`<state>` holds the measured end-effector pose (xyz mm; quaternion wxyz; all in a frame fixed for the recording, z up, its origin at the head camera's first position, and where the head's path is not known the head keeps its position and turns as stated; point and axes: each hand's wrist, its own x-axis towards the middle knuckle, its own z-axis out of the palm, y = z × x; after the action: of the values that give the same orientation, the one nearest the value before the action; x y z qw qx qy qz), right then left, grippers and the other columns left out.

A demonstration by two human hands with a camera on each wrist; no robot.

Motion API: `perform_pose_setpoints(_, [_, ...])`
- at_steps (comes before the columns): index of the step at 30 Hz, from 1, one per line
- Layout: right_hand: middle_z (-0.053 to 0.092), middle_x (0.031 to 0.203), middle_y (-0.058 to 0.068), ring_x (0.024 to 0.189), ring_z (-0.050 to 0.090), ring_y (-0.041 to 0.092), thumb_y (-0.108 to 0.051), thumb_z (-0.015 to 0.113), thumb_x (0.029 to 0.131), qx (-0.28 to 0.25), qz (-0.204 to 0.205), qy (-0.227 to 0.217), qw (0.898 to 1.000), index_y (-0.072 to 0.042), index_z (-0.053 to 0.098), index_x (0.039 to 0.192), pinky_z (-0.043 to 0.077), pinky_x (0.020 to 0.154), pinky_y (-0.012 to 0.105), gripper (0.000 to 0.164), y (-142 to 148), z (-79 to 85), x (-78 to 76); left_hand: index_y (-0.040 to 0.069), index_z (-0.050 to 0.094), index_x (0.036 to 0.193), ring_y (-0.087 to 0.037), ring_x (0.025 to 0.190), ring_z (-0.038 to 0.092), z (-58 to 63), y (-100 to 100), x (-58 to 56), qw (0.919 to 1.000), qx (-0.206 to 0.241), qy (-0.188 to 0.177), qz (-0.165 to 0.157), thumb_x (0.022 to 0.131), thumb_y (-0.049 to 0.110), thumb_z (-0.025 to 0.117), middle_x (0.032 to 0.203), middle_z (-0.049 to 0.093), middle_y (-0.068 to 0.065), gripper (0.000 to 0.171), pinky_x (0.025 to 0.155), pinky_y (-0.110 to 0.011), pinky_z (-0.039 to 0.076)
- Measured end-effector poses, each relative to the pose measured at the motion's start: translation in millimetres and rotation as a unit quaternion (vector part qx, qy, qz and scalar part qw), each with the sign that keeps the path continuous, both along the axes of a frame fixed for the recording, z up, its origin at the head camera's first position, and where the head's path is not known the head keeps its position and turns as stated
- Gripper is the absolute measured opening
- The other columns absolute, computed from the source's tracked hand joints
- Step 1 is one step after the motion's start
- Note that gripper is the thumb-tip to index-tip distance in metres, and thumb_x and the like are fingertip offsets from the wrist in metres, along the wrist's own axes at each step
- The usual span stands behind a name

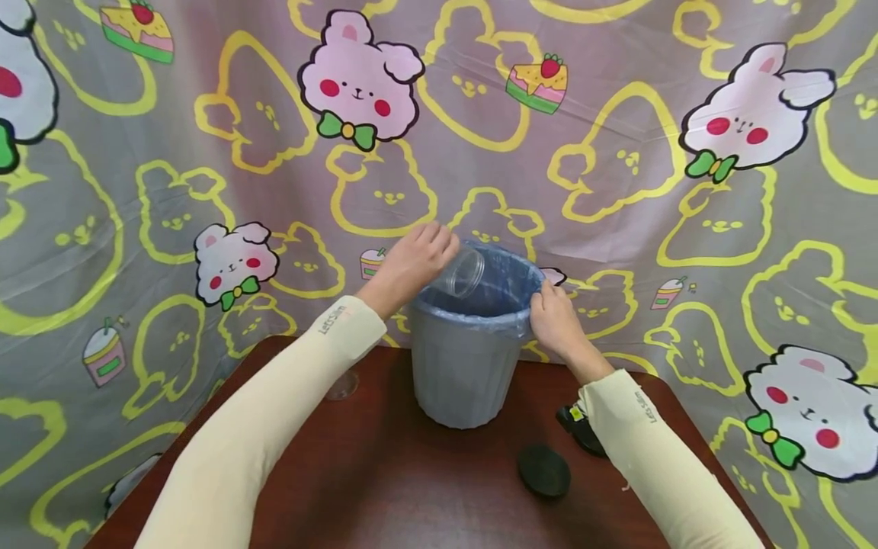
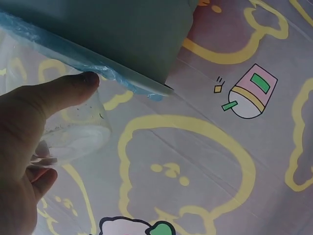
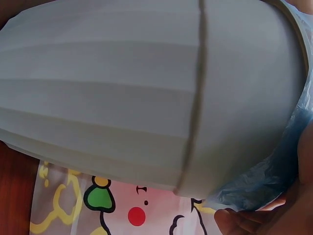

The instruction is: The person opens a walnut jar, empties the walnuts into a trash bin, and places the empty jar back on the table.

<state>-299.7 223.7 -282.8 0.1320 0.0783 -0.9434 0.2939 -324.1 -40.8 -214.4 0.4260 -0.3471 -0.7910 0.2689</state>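
Note:
My left hand [image 1: 420, 261] grips a clear jar [image 1: 465, 274], tilted with its mouth over the opening of a grey trash bin [image 1: 463, 370]. Dark specks cling to the inside of the jar [image 2: 82, 136] in the left wrist view, and the thumb lies along its side. A blue plastic bag [image 1: 506, 280] lines the bin and folds over its rim. On the bin's right side, my right hand [image 1: 557, 316] holds the rim and the bag's edge. In the right wrist view the bin's ribbed wall [image 3: 107, 103] hides most else. The bin stands upright.
A round black disc [image 1: 544, 472] lies on the brown table [image 1: 411, 496], right of the bin. Partly under the right sleeve is a black object with a yellow mark [image 1: 578, 415]. A clear round piece [image 1: 341, 385] lies left. Patterned cloth [image 1: 617, 221] hangs behind.

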Motion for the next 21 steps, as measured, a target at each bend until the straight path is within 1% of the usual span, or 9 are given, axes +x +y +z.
perform_pose_setpoints(4, [0.013, 0.148, 0.034, 0.137, 0.013, 0.044, -0.025, 0.017, 0.102, 0.002, -0.003, -0.002, 1.0, 0.012, 0.011, 0.145, 0.015, 0.108, 0.054, 0.057, -2.4, 0.9, -0.5, -0.001, 0.053, 0.121, -0.031, 0.106, 0.053, 2.4, 0.5, -1.8, 0.9995, 0.024, -0.008, 0.02, 0.091, 0.0, 0.055, 0.115, 0.056, -0.017, 0.03, 0.095, -0.037, 0.042])
perform_pose_setpoints(9, [0.014, 0.148, 0.035, 0.136, 0.014, 0.045, -0.022, 0.018, 0.102, 0.002, -0.002, -0.001, 1.0, 0.013, 0.012, 0.144, 0.015, 0.108, 0.055, 0.055, -3.5, 1.7, -0.5, -0.002, 0.055, 0.119, -0.032, 0.103, 0.053, 4.4, -6.2, -5.2, 0.9982, 0.045, -0.017, 0.037, 0.091, -0.002, 0.05, 0.111, 0.057, -0.018, 0.028, 0.091, -0.038, 0.043])
perform_pose_setpoints(13, [0.012, 0.149, 0.033, 0.137, 0.012, 0.044, -0.023, 0.018, 0.102, 0.005, 0.0, -0.006, 1.0, 0.012, 0.012, 0.145, 0.014, 0.109, 0.054, 0.055, -2.7, 1.5, -0.5, -0.002, 0.055, 0.114, -0.032, 0.096, 0.053, 3.7, -14.5, -7.4, 0.9979, 0.058, -0.011, 0.025, 0.089, -0.004, 0.05, 0.105, 0.057, -0.017, 0.025, 0.085, -0.038, 0.045])
perform_pose_setpoints(16, [0.01, 0.15, 0.032, 0.138, 0.01, 0.043, -0.023, 0.017, 0.102, 0.006, 0.002, -0.011, 1.0, 0.011, 0.01, 0.145, 0.013, 0.109, 0.054, 0.055, -1.3, 1.4, -0.8, -0.002, 0.054, 0.113, -0.031, 0.095, 0.052, 3.0, -20.5, -7.1, 0.9978, 0.063, -0.01, 0.017, 0.085, -0.003, 0.054, 0.104, 0.056, -0.017, 0.028, 0.084, -0.037, 0.045])
perform_pose_setpoints(21, [0.01, 0.15, 0.031, 0.138, 0.01, 0.043, -0.024, 0.016, 0.102, 0.009, 0.002, -0.014, 1.0, 0.01, 0.01, 0.145, 0.013, 0.109, 0.054, 0.055, -0.5, 1.2, -1.3, -0.002, 0.053, 0.116, -0.032, 0.099, 0.052, 2.4, -29.1, -2.9, 0.9975, 0.058, -0.028, 0.028, 0.079, 0.0, 0.061, 0.107, 0.055, -0.018, 0.038, 0.088, -0.038, 0.045])
